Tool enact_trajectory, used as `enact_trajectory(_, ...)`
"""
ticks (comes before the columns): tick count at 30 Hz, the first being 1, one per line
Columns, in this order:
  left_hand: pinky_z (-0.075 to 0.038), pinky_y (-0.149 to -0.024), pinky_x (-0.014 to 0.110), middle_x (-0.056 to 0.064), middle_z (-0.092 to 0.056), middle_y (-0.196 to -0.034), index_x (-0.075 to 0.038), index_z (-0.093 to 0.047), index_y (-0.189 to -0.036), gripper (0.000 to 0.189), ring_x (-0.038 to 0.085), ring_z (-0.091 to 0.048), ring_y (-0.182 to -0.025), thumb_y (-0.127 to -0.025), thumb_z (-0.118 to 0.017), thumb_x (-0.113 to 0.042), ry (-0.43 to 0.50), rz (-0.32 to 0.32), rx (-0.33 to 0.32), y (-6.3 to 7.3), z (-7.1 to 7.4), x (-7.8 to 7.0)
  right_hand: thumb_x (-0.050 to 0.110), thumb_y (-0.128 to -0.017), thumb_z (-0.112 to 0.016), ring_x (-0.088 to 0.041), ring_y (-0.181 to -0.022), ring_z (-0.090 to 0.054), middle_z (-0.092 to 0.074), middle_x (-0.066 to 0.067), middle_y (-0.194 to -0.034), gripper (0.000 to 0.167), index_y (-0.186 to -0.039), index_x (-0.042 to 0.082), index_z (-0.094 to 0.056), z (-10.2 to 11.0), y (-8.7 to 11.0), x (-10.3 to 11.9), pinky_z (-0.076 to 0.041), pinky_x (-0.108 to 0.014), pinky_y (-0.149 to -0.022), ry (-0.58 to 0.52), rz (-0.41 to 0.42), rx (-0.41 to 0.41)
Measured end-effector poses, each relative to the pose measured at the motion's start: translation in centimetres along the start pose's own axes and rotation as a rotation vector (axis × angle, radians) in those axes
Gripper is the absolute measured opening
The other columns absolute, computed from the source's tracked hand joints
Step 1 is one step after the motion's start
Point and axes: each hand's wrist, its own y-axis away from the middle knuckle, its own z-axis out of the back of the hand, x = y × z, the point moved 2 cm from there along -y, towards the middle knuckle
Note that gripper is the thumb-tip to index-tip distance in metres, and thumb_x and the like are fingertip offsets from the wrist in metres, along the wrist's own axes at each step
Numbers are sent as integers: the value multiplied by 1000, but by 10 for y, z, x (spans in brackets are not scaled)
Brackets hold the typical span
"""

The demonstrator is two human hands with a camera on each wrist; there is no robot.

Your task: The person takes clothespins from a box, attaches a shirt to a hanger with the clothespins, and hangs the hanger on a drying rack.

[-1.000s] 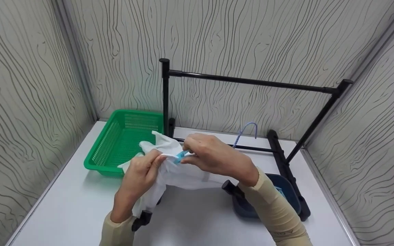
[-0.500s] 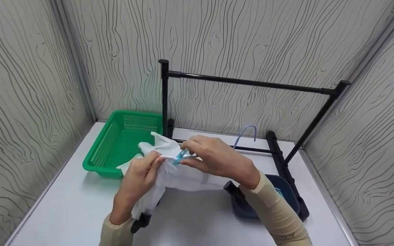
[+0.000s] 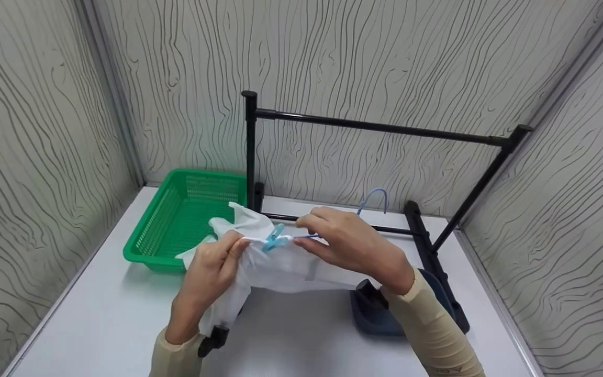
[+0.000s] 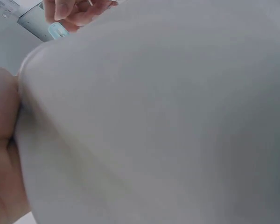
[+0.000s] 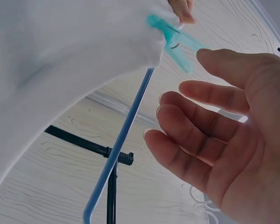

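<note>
My left hand [image 3: 210, 269] pinches the edge of a white cloth garment [image 3: 291, 269] between thumb and fingers. A light blue clothespin [image 5: 170, 39] is clipped on the cloth's edge, just right of those fingertips. Beside it, my right hand [image 3: 359, 243] has loosely bent, parted fingers with nothing between them. In the right wrist view, its thumb tip lies close to one clothespin handle; whether they touch, I cannot tell. A blue hanger [image 5: 121, 135] runs out from under the cloth, and its hook [image 3: 375, 191] shows beyond my right hand. Cloth covers most of the left wrist view.
A green basket [image 3: 139, 256] stands at the back left. Behind the hands rises a black rack with a top bar [image 3: 375, 124]. A dark blue bin [image 3: 380, 324] sits at the right, partly behind my right forearm. Patterned walls enclose the white table [image 3: 92, 314].
My right hand has let go of the clothespin and drawn back to the right. The clothespin stays on the cloth. My left hand keeps its hold, nearly still.
</note>
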Motion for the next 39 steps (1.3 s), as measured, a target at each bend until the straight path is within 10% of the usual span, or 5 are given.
enact_trajectory(39, -35, -46, 14, -5, -39, -58, -8, -58, -88, 9, -1, -43, -52, -93, -62, -2, -14, 41, -41, 4, 7, -3, 15, -92, -70, 0, -64, -43, -55, 9, -74, 7, -86, 15, -65, -5, 97, -68, -41, -19, -58, 0, -281, -31)
